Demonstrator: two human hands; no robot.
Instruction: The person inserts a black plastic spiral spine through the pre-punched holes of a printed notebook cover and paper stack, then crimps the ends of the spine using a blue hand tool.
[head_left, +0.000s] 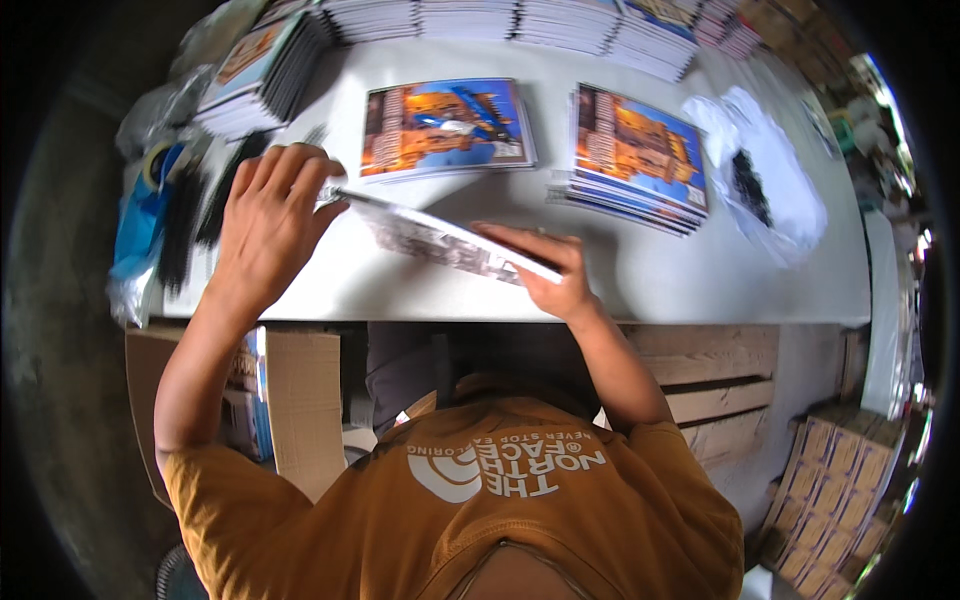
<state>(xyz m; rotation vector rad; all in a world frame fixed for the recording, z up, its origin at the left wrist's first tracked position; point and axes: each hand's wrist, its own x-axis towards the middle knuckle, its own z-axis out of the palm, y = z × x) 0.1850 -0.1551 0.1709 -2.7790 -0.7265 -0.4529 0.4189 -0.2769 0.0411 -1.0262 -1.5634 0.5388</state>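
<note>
Glossy booklet (440, 240) — pinched between left hand (268, 215) and right hand (548, 268).

A thin booklet (450, 243), seen nearly edge-on, tilted above the white table's near edge

Single head-worn fisheye view, looking steeply down at white table (640, 280), close range; rim bends edges.

Bare white table (640, 275) near the hands; booklet stacks (640, 160) behind, black bundles (185, 225) left.
</note>
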